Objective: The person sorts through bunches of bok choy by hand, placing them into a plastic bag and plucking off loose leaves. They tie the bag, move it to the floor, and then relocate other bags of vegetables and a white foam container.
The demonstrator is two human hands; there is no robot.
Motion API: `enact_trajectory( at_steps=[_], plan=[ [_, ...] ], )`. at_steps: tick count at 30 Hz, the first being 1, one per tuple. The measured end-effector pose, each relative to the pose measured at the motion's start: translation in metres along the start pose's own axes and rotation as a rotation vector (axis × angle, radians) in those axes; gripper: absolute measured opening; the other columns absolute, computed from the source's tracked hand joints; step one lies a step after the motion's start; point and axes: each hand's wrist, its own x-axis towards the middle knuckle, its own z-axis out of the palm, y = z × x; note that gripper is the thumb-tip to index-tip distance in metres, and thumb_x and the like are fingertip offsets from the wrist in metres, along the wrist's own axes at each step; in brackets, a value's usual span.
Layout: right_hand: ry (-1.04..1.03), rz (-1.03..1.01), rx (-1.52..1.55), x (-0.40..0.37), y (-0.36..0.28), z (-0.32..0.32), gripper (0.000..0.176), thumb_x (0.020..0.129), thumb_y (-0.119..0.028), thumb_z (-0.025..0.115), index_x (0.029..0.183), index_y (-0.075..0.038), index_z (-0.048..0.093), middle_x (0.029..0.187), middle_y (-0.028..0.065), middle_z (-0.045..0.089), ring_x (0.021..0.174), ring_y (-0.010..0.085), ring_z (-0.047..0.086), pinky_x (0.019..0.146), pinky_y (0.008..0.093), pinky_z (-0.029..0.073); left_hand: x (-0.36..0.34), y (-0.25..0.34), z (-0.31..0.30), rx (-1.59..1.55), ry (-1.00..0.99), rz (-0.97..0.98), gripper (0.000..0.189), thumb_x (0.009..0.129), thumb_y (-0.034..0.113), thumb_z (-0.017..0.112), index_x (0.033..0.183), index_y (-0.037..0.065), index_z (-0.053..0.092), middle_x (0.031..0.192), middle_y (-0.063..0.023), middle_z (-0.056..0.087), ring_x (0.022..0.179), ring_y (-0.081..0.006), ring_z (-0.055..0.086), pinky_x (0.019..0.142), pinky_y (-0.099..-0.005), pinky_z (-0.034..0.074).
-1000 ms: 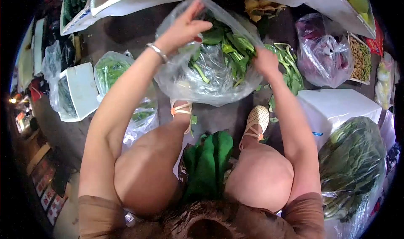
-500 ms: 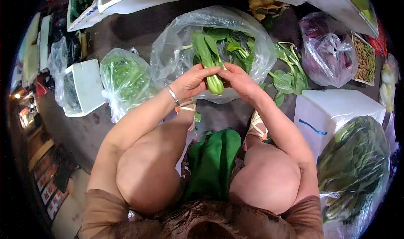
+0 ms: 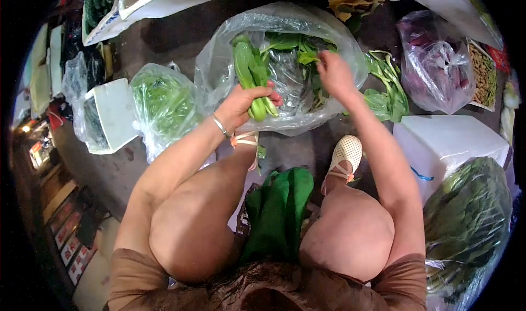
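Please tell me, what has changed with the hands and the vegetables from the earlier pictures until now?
Half a second ago both hands held the bok choy together. Now the left hand alone grips it, and the right hand has let go and moved up into the clear bag. That bag and the white box stayed put.

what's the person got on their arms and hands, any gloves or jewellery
No gloves: the left hand and right hand are both uncovered. A thin silver bangle circles the left wrist, and the left fingers show red nail polish. Short brown sleeves end at the upper arms.
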Motion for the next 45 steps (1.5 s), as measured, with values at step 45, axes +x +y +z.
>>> enact_trajectory(
  at_steps=[45],
  plan=[
    [-0.245, 0.215, 0.555, 0.049, -0.001, -0.009, 0.045, 0.086, -0.024, 0.064, 0.124, -0.002, 0.053, 0.101, 0.0151, 0.067, 0.084, 0.0253, 0.066, 0.078, 0.0401, 0.051, -0.002, 0.028, -0.003, 0.153, 0.014, 0.196, 0.034, 0.081, 0.0, 0.063, 0.113, -0.004, 0.054, 0.099, -0.014, 0.066, 0.084, -0.0222, 0.067, 0.074, -0.0337, 0.057]
  ],
)
